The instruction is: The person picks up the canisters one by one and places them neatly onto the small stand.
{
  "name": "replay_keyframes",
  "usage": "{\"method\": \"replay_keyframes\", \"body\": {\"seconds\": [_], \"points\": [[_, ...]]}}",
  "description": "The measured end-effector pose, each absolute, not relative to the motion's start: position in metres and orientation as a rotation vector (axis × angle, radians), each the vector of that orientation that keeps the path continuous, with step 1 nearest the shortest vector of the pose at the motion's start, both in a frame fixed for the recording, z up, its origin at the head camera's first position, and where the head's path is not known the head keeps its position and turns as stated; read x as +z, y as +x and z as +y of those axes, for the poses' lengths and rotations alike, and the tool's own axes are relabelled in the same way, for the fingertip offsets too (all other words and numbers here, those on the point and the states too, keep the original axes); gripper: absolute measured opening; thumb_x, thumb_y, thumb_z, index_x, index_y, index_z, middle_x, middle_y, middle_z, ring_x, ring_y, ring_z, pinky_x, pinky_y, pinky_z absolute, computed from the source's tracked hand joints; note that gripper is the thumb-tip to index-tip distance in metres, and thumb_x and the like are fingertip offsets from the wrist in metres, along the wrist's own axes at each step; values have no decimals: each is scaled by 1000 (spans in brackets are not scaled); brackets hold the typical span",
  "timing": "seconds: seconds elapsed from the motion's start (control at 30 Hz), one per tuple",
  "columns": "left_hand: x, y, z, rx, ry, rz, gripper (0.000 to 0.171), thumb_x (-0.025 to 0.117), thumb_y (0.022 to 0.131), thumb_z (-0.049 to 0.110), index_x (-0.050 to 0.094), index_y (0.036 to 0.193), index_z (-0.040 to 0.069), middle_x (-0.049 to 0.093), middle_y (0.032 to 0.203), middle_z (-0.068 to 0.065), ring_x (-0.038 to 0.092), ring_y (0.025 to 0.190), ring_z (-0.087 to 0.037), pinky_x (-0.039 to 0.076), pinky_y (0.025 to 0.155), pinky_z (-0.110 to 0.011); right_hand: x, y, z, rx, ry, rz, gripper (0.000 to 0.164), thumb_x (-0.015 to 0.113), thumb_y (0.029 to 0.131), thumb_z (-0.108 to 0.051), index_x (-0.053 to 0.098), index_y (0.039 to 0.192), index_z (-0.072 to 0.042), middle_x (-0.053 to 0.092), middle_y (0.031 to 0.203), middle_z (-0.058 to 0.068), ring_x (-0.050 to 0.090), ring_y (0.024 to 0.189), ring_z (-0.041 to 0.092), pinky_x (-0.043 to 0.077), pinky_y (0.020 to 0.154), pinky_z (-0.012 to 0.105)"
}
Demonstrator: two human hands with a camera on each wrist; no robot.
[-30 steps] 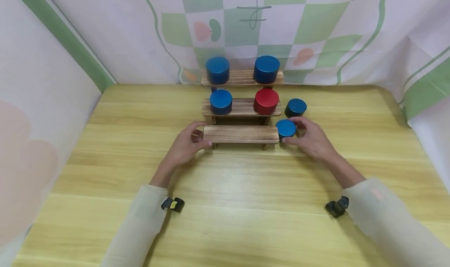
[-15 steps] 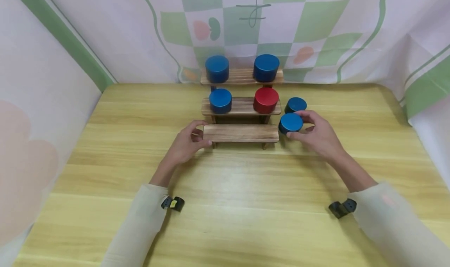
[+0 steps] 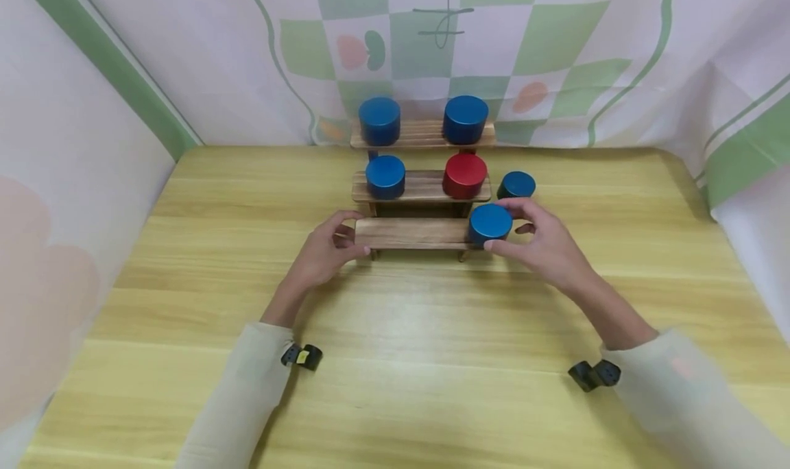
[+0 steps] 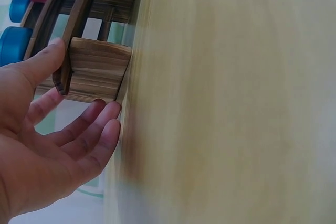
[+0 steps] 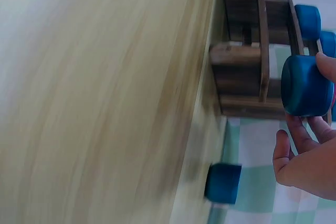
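My left hand [image 3: 321, 251] grips the left end of the lowest shelf of a three-tier wooden stand [image 3: 410, 233]. In the left wrist view, thumb and index finger [image 4: 46, 103] lie on either side of the shelf's end; the other fingers are loosely bent beside the leg. My right hand [image 3: 543, 244] pinches a round blue tin [image 3: 490, 222] between thumb and fingers. It is over the right end of that shelf; the right wrist view shows the tin [image 5: 306, 86] slightly above the board. A red tin [image 3: 465, 175] and a blue tin [image 3: 385, 177] stand on the middle shelf.
Two blue tins [image 3: 379, 121] [image 3: 465, 119] stand on the top shelf, close to the patterned curtain [image 3: 420, 51]. Another, darker blue tin [image 3: 517, 184] sits on the wooden table [image 3: 395, 359], right of the stand and just behind my right hand.
My right hand has lifted the blue tin from beside the stand's right end, then brought it left over the lowest shelf. My left hand has kept its place.
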State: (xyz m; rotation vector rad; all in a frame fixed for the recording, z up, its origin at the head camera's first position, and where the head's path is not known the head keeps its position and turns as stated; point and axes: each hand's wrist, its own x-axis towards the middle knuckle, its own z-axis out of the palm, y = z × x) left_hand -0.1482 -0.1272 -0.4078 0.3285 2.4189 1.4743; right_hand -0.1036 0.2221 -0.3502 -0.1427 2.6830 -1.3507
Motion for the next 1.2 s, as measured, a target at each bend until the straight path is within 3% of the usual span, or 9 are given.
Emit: {"method": "replay_keyframes", "body": {"seconds": [0.23, 0.63, 1.2], "points": [[-410, -148, -128, 1465, 333, 2453, 51, 76, 91, 13, 54, 138, 15, 60, 119, -17, 61, 106, -32, 52, 92, -42, -350, -105, 200, -1347, -222, 2675, 62, 80, 88, -24, 51, 140, -4, 53, 138, 14, 47, 120, 34, 40, 97, 50], [-411, -148, -128, 1456, 374, 2483, 52, 76, 91, 13, 54, 138, 13, 62, 117, -18, 62, 104, -32, 52, 91, -43, -357, -115, 158, -1452, -290, 2578, 61, 83, 85, -17, 53, 137, -6, 61, 124, 13, 58, 102, 31, 50, 86, 42], [-409, -146, -127, 1402, 351, 2521, 51, 75, 92, 18, 54, 139, 16, 62, 105, -12, 60, 95, -28, 53, 83, -41, -369, -126, 103, -1364, -279, 2661, 64, 85, 82, -27, 56, 137, -12, 57, 134, 8, 51, 116, 27, 46, 95, 45]]}}
